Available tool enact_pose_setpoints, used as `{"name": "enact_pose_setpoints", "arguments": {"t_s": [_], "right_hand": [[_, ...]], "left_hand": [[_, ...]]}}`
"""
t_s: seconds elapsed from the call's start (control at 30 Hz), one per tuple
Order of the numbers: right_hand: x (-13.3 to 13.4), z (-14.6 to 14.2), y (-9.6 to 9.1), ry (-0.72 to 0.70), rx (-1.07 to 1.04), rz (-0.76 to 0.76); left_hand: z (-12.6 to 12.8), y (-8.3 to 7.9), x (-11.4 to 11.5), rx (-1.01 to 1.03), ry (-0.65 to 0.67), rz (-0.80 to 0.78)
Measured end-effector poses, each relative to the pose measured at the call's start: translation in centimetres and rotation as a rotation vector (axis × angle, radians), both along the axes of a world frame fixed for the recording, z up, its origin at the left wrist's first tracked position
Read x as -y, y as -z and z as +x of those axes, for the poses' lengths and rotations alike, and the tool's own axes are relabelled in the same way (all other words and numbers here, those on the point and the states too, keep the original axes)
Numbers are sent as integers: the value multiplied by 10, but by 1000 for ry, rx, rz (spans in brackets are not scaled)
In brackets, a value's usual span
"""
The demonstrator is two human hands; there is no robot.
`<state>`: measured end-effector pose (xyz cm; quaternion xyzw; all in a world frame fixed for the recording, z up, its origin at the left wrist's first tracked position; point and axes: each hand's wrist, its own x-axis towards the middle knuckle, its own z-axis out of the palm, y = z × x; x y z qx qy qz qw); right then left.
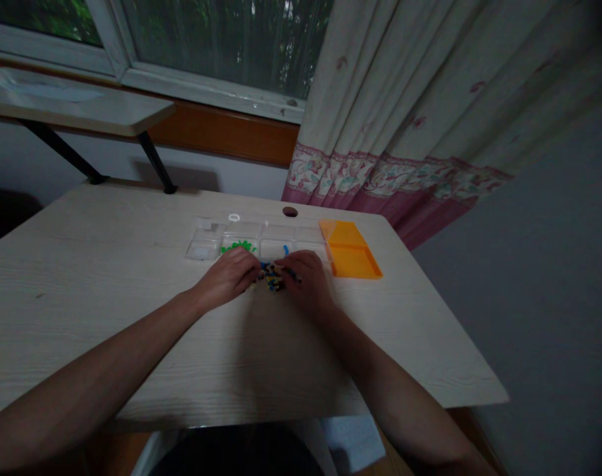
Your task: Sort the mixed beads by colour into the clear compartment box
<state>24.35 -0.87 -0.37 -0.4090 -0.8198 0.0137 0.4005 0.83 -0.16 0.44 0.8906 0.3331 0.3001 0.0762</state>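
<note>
On the desk lies a small heap of mixed blue, yellow and dark pieces (272,281), too small to tell their kind. My left hand (230,272) is at the heap's left side, its fingers curled together at the pieces. From the right, my right hand (308,276) reaches over the heap with bent, closed fingers. Whatever either hand pinches is hidden or too tiny to name. Just behind the hands are clear plastic trays (246,229) with compartments. Green pieces (238,246) fill part of one compartment, and a few blue pieces (286,250) lie in another.
An orange tray (353,259) stands right of the clear ones. Behind them is a round hole (289,211) in the desk (132,251). A raised shelf (82,109) on black legs occupies the back left. A curtain (375,132) hangs by the window.
</note>
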Motion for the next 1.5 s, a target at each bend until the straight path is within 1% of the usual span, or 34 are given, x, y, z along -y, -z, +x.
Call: {"name": "enact_pose_setpoints", "arguments": {"t_s": [0.07, 0.13, 0.23, 0.33, 0.47, 0.8, 0.93, 1.07, 1.27, 1.33, 1.37, 1.43, 1.5], "right_hand": [[6, -6, -1, -64, 56, -19], [9, -9, 0, -90, 83, -43], [10, -10, 1, -101, 70, -68], [9, -10, 1, -154, 53, -87], [10, -12, 2, -213, 58, -125], [8, -13, 2, -182, 3, -154], [6, -12, 4, -189, 29, -136], [6, -11, 5, -154, 69, -92], [7, -12, 4, -153, 106, -99], [7, -10, 0, -121, 68, -49], [7, -8, -4, -82, 32, -11], [7, -3, -12, 43, -64, 69], [7, 4, -20, 186, -161, 116]], "left_hand": [[0, -2, 2, 35, 1, -7], [0, -3, 4, 57, -3, -7], [2, -5, 7, 80, 26, 6], [2, -5, 7, 104, 64, 14], [2, -4, 6, 111, 64, 8], [1, 0, 7, 66, 116, -40], [1, 2, 6, 50, 111, -41], [0, 2, 6, 51, 117, -44], [0, 1, 5, 19, 111, -39], [0, 1, 4, 33, 81, -26], [0, 1, 4, 42, 51, -16], [-1, 2, 3, 48, -26, -3], [-2, 2, 1, 58, -91, -7]]}}
